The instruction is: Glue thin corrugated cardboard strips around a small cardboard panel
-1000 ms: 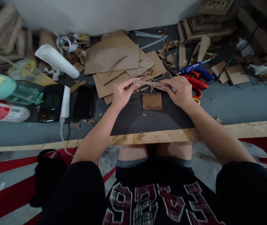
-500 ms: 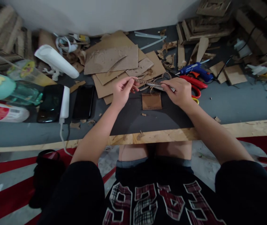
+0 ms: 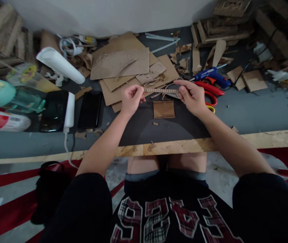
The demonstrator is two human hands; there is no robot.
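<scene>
A narrow corrugated cardboard strip (image 3: 161,90) is stretched level between my two hands, above the table. My left hand (image 3: 132,98) pinches its left end between thumb and fingers. At the other end, my right hand (image 3: 191,96) grips the strip with its thumb and curled fingers, the index finger reaching out above it. Just below the strip lies a small cardboard rectangle (image 3: 164,109) with corrugated strips along its top and bottom edges. Red-handled scissors (image 3: 211,91) rest beside my right hand, their blades partly behind the strip and hand.
Cardboard sheets (image 3: 121,64) are piled behind my hands. A blue glue gun (image 3: 213,77) lies to the right, near clear glue sticks (image 3: 162,42). To the left are a black phone (image 3: 90,109), a white power bank (image 3: 69,109) and bottles (image 3: 4,119). Wood trims the table's front edge (image 3: 169,146).
The strip has turned so that its ribbed flat side faces me. My right index finger has lifted and stretched out, while my left hand has barely moved.
</scene>
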